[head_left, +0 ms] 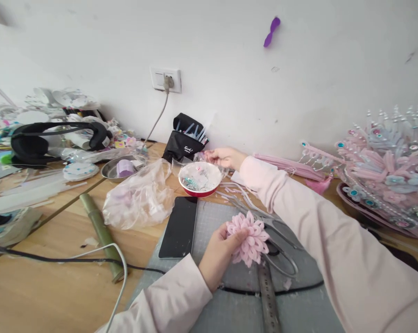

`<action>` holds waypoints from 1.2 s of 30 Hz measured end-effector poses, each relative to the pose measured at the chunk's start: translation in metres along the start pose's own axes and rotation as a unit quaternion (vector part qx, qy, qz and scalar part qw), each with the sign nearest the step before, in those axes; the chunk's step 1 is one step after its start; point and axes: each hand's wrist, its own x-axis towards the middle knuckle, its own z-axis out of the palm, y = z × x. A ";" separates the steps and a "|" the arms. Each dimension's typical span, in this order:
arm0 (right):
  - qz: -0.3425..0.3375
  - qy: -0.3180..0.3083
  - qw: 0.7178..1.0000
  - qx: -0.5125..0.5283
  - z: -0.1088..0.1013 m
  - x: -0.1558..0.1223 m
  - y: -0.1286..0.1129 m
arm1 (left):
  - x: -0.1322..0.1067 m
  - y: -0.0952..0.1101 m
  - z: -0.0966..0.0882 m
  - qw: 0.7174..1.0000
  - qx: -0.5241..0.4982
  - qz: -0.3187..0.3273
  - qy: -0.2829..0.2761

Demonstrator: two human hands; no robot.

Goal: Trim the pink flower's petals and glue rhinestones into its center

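My left hand [220, 253] is closed on a pink layered flower [248, 241], thumb across its petals, above the grey cutting mat [212, 217]. Scissors [280, 240] and a steel ruler [268, 296] lie beside and below the flower. My right hand [226, 158] reaches behind a white bowl with a red outside [199, 180], which holds small shiny beads. Its fingertips are pinched together by some clear plastic near the black pouch [181, 143]; what they hold, if anything, is too small to make out.
A black phone [178, 226] lies on the mat's left corner, next to a crumpled plastic bag [139, 196]. Farther left are a green bamboo stick [101, 236], a metal dish [108, 169] and cables. A large pink beaded headdress [392, 171] stands at the right against the wall.
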 end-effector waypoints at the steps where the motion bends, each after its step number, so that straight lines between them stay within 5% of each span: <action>1: 0.003 0.012 1.000 0.025 -0.008 -0.006 -0.001 | 0.000 0.001 0.000 1.000 0.000 0.002 0.004; 5: 0.019 0.058 0.989 0.132 -0.035 -0.057 0.010 | -0.001 0.002 -0.002 1.000 0.018 0.011 0.018; 8: 0.088 0.069 0.879 0.464 -0.037 -0.116 0.030 | -0.002 0.002 -0.003 0.999 0.038 0.022 0.027; 11: 0.182 0.045 0.750 0.634 -0.028 -0.174 0.055 | -0.002 0.003 -0.002 0.997 0.046 0.032 0.049; 14: 0.259 0.040 0.700 0.665 -0.017 -0.213 0.073 | -0.003 0.004 0.000 0.995 0.058 0.047 0.067; 17: 0.296 -0.016 0.745 0.597 -0.008 -0.228 0.080 | 0.000 0.006 -0.001 0.992 0.067 0.076 0.077; 20: 0.245 -0.067 0.901 0.353 0.006 -0.220 0.078 | 0.006 0.012 -0.006 0.979 0.048 0.163 0.114; 22: 0.115 -0.028 0.991 0.069 0.020 -0.206 0.074 | 0.010 0.019 -0.010 0.965 0.025 0.219 0.144; 25: -0.014 -0.019 0.992 -0.123 0.044 -0.178 0.068 | 0.015 0.031 -0.016 0.936 -0.012 0.293 0.197; 28: -0.149 -0.049 0.922 -0.354 0.067 -0.149 0.065 | 0.020 0.038 -0.023 0.915 -0.035 0.343 0.210; 32: -0.163 -0.073 0.911 -0.373 0.087 -0.119 0.069 | 0.025 0.038 -0.029 0.913 -0.056 0.342 0.216; 36: -0.159 -0.073 0.915 -0.363 0.086 -0.110 0.073 | 0.026 0.036 -0.030 0.923 -0.056 0.324 0.201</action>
